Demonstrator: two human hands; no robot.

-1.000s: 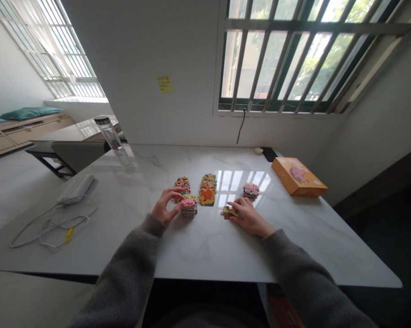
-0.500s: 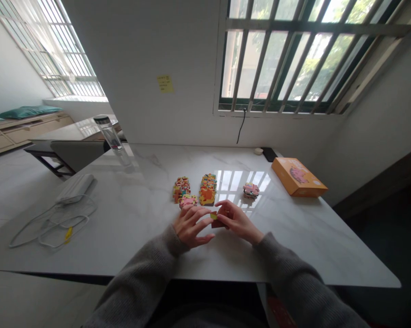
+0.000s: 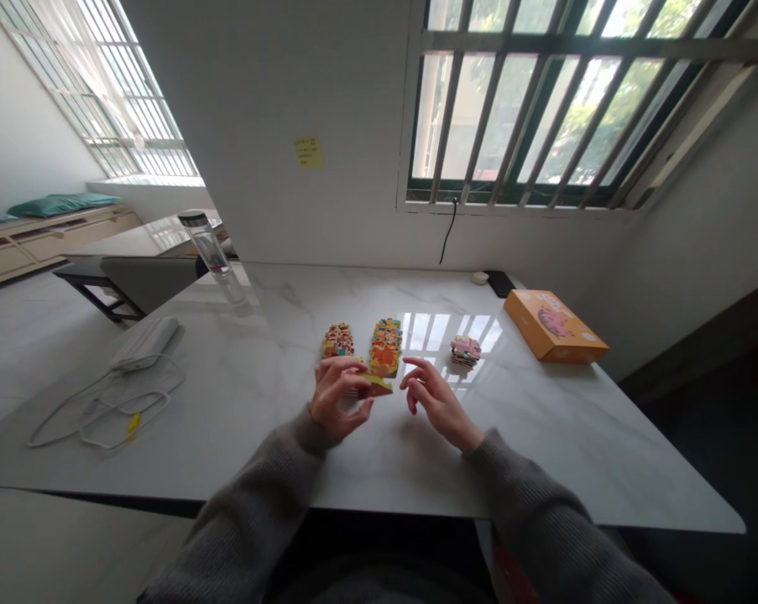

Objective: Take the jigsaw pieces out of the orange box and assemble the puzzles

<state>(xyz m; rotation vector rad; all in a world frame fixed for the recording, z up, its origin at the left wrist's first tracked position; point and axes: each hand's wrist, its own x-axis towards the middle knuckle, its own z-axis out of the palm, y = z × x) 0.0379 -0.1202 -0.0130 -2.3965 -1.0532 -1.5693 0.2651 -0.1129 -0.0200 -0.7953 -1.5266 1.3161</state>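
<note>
My left hand pinches a flat puzzle piece, yellow-green on its face and reddish below, between thumb and fingers. My right hand is just right of that piece, fingers apart and holding nothing. Beyond the hands lie two overlapping rows of colourful puzzle pieces: a left row, its near end hidden behind my left hand, and an orange-yellow right row. A small stack of pinkish puzzle pieces sits farther right.
An orange box and a black phone-like object are at the back right of the white table. On the left are a white device with a looped cable and a clear bottle.
The piece has passed from between both hands into my left hand's grip and shifted slightly left. My right hand has let go, its fingers now spread. The pink piece near my left hand is now hidden.
</note>
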